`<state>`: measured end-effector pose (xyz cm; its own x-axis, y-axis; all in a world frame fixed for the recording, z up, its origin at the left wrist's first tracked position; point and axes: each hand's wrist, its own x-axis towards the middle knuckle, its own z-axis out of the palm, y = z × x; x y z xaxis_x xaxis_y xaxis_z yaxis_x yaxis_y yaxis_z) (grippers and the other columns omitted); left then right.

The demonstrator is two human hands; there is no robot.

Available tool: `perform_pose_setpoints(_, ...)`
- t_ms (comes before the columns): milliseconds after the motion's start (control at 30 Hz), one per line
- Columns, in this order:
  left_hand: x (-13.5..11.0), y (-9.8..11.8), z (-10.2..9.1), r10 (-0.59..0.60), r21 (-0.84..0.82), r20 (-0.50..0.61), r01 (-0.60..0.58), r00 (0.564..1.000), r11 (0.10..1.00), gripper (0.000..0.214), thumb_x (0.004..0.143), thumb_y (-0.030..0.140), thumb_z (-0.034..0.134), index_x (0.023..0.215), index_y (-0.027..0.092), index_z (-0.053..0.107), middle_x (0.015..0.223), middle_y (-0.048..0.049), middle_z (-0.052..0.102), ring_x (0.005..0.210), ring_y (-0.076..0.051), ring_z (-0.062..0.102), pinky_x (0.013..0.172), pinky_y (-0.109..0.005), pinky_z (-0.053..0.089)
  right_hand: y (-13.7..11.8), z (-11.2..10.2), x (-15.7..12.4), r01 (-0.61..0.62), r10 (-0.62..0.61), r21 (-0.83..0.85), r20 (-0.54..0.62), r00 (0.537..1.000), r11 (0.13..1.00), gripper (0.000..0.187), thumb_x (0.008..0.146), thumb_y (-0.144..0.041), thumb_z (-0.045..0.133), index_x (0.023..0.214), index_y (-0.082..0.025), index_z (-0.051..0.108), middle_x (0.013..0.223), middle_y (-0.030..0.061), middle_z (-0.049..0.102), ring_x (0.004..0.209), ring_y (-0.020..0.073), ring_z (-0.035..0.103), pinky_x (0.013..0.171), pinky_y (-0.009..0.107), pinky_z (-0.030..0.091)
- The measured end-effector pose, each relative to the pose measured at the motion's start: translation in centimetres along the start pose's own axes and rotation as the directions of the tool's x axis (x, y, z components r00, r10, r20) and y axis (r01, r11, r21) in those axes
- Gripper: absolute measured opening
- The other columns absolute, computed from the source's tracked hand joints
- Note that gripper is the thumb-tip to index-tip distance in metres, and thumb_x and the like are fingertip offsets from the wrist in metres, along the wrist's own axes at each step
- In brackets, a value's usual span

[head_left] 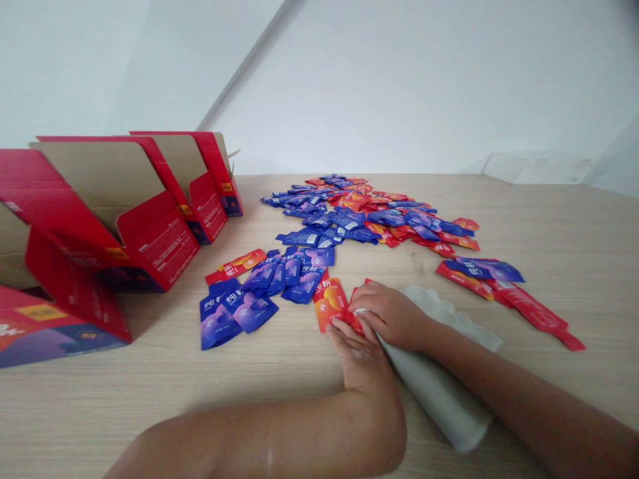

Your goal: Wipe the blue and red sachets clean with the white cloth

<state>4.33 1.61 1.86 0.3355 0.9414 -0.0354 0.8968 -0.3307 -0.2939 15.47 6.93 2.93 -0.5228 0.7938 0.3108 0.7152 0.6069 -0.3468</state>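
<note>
My left hand (360,352) rests low on the table, its fingertips curled onto a red and orange sachet (329,303) that lies flat. Just above it, my right hand (397,318) is closed on a white cloth (439,392), whose folds trail toward me under the right forearm; a bit of it pokes out between the fingers. Red foil of a sachet shows between both hands, partly covered by the fingers. Left of my hands lie several blue and purple sachets (252,306), overlapping, with another red and orange sachet (235,266) behind them.
Open red cardboard boxes (160,239) stand in a row along the left. A spread heap of blue and red sachets (349,216) lies farther back on the wooden table (549,233). More sachets and a long red strip (534,309) lie to the right. A white wall is behind.
</note>
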Motion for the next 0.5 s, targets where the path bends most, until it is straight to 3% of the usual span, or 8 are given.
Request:
perform_pose_setpoints(100, -0.2, -0.1, 0.1, 0.017, 0.046, -0.011, -0.016, 1.000, 0.999, 0.050, 0.082, 0.006, 0.035, 0.132, 0.006, 0.038, 0.126, -0.0262, 0.049, 0.115, -0.033, 0.048, 0.098, -0.052, 0.035, 0.1, 0.2, 0.2, 0.002, -0.002, 0.001, 0.000, 1.000, 1.000, 0.023, 0.085, -0.014, 0.042, 0.091, -0.018, 0.063, 0.095, 0.0068, 0.063, 0.091, 0.0186, 0.053, 0.088, 0.035, 0.037)
perform_pose_setpoints(300, -0.5, -0.1, -0.1, 0.041, 0.116, -0.011, -0.040, 0.999, 0.992, 0.051, 0.083, 0.008, 0.034, 0.134, 0.006, 0.033, 0.124, -0.0264, 0.052, 0.113, -0.033, 0.050, 0.096, -0.053, 0.037, 3.4, -0.1, 0.0, -0.207, 0.199, -0.083, -0.093, 0.976, 0.975, 0.023, 0.085, -0.014, 0.042, 0.092, -0.016, 0.064, 0.094, 0.0085, 0.062, 0.091, 0.0201, 0.052, 0.085, 0.035, 0.039)
perform_pose_setpoints(500, -0.4, 0.1, 0.1, 0.051, 0.133, 0.025, -0.054, 0.998, 0.990, 0.049, 0.085, 0.008, 0.030, 0.133, 0.004, 0.034, 0.126, -0.0284, 0.048, 0.115, -0.034, 0.048, 0.097, -0.052, 0.036, -0.4, -0.1, -0.1, -0.009, 0.009, -0.026, 0.014, 1.000, 1.000, 0.021, 0.085, -0.014, 0.043, 0.088, -0.018, 0.063, 0.093, 0.0066, 0.061, 0.089, 0.0184, 0.052, 0.084, 0.033, 0.039)
